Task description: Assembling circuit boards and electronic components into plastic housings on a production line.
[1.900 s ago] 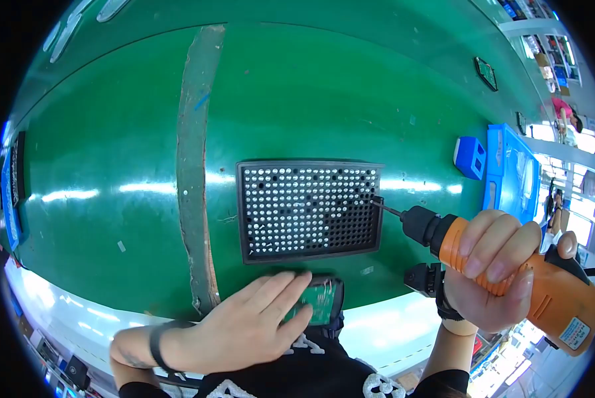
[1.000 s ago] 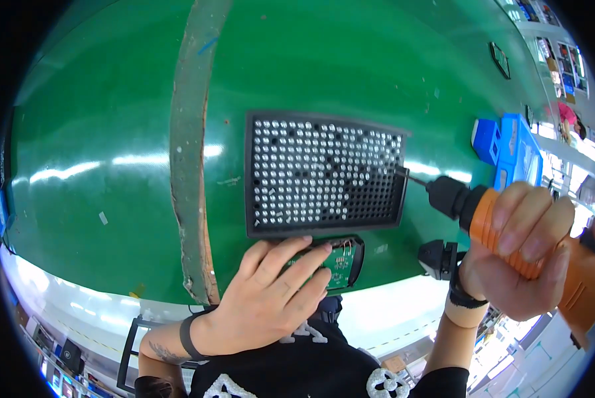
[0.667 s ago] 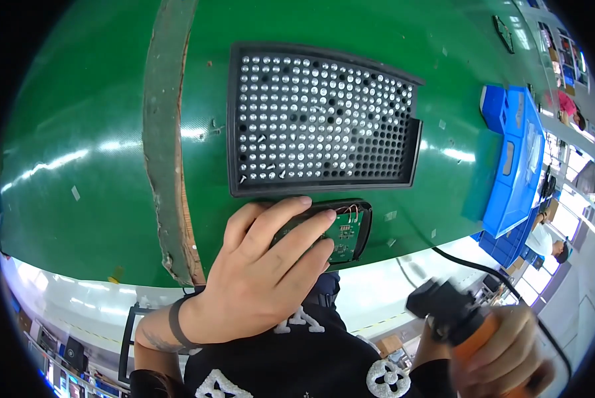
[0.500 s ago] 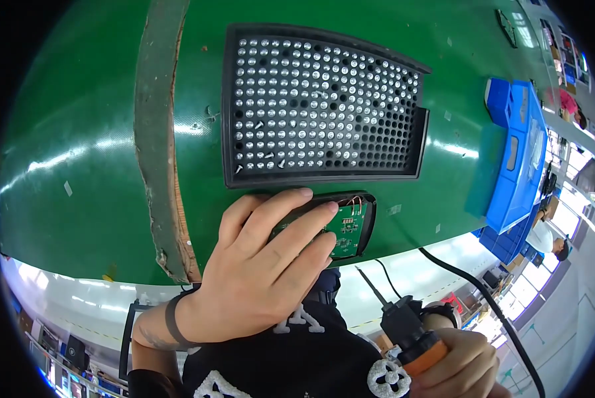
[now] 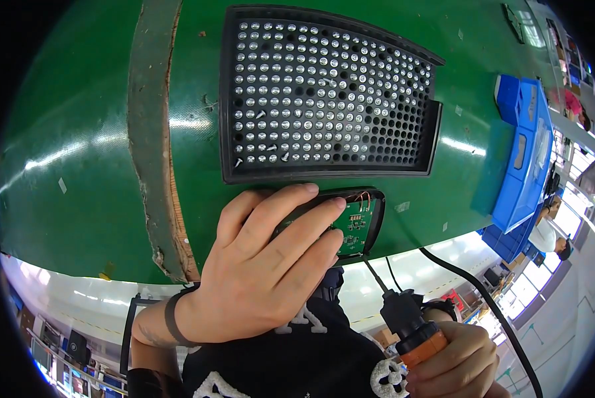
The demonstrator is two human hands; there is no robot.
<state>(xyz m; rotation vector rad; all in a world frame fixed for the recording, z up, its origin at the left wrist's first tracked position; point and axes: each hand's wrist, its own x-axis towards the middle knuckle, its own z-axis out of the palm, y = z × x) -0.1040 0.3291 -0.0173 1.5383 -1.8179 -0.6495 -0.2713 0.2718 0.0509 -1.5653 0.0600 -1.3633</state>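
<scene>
A black plastic case (image 5: 379,219) with a green circuit board (image 5: 354,232) and thin copper-coloured wires lies at the table's near edge. My left hand (image 5: 264,265) holds it down, fingers bent across the board and far rim; the thumb is hidden. An electric screwdriver (image 5: 401,315), black with an orange band, is gripped in my right hand (image 5: 457,361). Its slim bit points up and away, the tip at the near right corner of the case. I cannot tell whether a screw sits there. Just beyond the case lies a black screw tray (image 5: 228,126), its holes partly filled with silver screws.
Several loose screws lie on the tray's left part. A worn, raised strip (image 5: 148,126) crosses the green table (image 5: 65,139) at left. Blue bins (image 5: 520,152) stand at the right edge. A black cable (image 5: 470,282) hangs at right. Other people are in the background at right.
My right hand has brought the screwdriver up and slightly left, so its tip now meets the case's near corner. The left hand keeps its place on the case. The view has shifted slightly.
</scene>
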